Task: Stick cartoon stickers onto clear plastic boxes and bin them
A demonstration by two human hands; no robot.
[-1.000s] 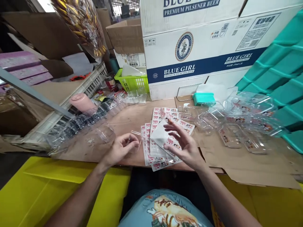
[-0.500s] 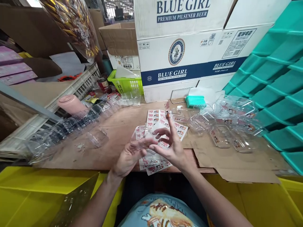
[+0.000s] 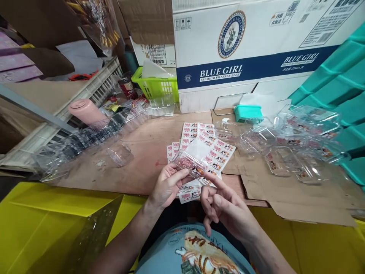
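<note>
My left hand point(image 3: 169, 185) pinches a clear plastic container point(image 3: 182, 155) by its near edge, thumb on top. On the container lies a cat sticker point(image 3: 196, 170) with pink lettering. The index finger of my right hand point(image 3: 229, 207) stretches out to the sticker's right end and seems to touch it. The other right fingers are loosely bent and apart, with nothing held between them. Beneath the container, several sheets of cat stickers point(image 3: 224, 156) lie fanned on the wooden table; part of the top sheet is bare white backing.
Stickered clear containers point(image 3: 278, 161) are heaped on cardboard point(image 3: 265, 190) at the right. A row of nested clear containers point(image 3: 82, 142) runs along the left, by a pink cylinder point(image 3: 85, 111). A turquoise box point(image 3: 248, 113), white beer cartons point(image 3: 211, 91) and turquoise bins point(image 3: 342, 99) stand behind.
The cat sticker was on my raised right index finger; now it is on the container. My right hand has come down and turned toward the container. The view has tilted lower.
</note>
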